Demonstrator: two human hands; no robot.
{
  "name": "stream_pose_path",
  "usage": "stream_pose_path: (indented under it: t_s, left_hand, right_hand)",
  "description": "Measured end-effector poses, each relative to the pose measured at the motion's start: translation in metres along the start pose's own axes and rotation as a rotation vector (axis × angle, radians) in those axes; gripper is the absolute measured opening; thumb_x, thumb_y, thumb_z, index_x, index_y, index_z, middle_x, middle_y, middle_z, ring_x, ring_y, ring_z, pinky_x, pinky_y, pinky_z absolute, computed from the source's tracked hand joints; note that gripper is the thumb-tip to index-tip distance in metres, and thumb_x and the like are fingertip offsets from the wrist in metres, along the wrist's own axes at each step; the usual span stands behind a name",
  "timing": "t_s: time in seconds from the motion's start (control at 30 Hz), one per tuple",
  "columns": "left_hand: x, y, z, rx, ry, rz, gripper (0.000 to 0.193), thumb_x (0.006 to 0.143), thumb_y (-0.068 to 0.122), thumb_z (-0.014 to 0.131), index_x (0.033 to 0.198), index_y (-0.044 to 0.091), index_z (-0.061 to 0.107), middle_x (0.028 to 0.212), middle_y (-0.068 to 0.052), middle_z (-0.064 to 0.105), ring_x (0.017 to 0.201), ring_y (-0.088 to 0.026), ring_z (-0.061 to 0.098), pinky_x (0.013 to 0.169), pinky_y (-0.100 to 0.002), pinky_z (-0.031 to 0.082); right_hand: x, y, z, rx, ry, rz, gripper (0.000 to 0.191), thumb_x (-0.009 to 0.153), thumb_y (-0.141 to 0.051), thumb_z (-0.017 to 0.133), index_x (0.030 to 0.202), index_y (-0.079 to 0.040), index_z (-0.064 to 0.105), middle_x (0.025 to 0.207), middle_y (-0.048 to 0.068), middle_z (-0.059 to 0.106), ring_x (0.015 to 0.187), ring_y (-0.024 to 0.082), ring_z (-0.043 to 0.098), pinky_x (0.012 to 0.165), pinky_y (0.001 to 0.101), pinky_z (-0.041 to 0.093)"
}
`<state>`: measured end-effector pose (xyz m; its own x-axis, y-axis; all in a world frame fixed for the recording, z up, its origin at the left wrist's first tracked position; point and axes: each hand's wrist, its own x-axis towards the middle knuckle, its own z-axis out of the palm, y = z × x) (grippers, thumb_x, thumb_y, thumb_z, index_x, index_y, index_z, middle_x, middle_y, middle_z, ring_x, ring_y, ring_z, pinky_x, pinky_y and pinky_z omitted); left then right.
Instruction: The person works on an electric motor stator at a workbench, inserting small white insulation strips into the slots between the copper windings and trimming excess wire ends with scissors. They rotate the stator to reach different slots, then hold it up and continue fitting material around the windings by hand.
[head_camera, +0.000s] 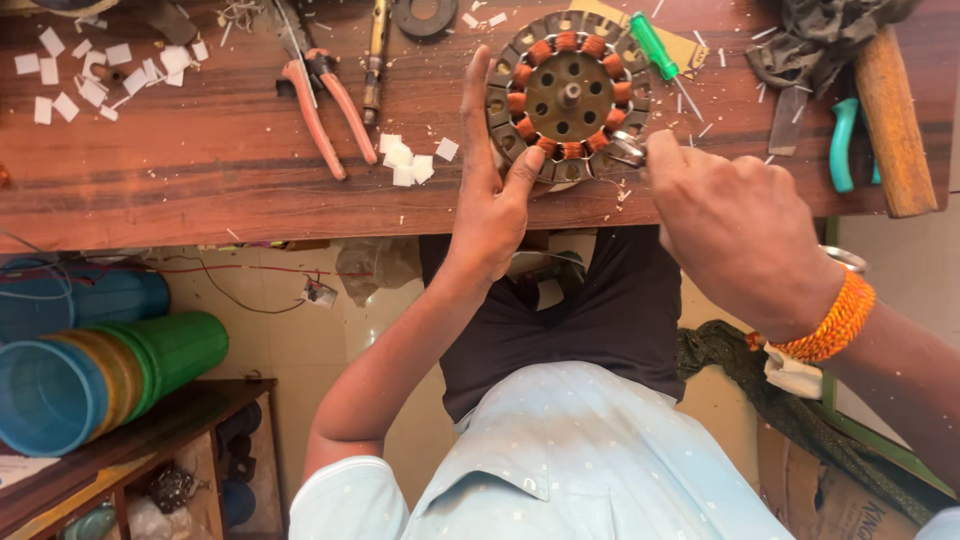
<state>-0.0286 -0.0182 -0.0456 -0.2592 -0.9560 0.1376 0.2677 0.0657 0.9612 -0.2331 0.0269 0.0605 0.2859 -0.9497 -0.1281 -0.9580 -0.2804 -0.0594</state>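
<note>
The left hand (492, 190) presses flat against the stator (568, 95), steadying its rim, while the right hand (735, 225) clenches a small metal tool (628, 150) at its lower edge. The stator looks heavy and stiff; its copper windings seem fragile, so hold the rim.

— What sort of place is this?
— A small repair workshop. A worn wooden worktop (200, 170) carries orange-handled pliers (325, 105), a green screwdriver (655, 48), a wooden-handled hammer (893, 110) and paper scraps (90, 75).
— Anything else?
— A motor stator with copper windings (568, 95) lies near its front edge.
</note>
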Motion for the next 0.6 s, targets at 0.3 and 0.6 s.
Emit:
stream_pose_path:
  t_s: [0.3,0.6]
  left_hand:
    - [-0.012,0.004,0.004,-0.072,0.034,0.001,0.089,0.104,-0.017,0.052,0.171,0.022,0.009,0.181,-0.006,0.008,0.165,-0.020,0.021,0.134,-0.038,0.035]
    - [-0.055,0.010,0.016,0.115,0.314,0.186,0.066,0.106,-0.003,0.052,0.163,0.016,0.024,0.168,-0.004,0.030,0.152,-0.019,0.038,0.127,-0.035,0.037]
  right_hand:
    - [0.022,0.078,0.000,0.162,0.089,-0.373,0.021,0.091,-0.007,0.060,0.111,-0.005,0.067,0.078,0.015,0.068,0.067,0.033,0.069,0.059,0.0425,0.054]
    - [0.017,0.155,0.063,0.489,-0.387,0.446,0.029,0.107,-0.027,0.057,0.108,0.000,0.068,0.085,0.012,0.074,0.066,0.025,0.076,0.063,0.0411,0.061]
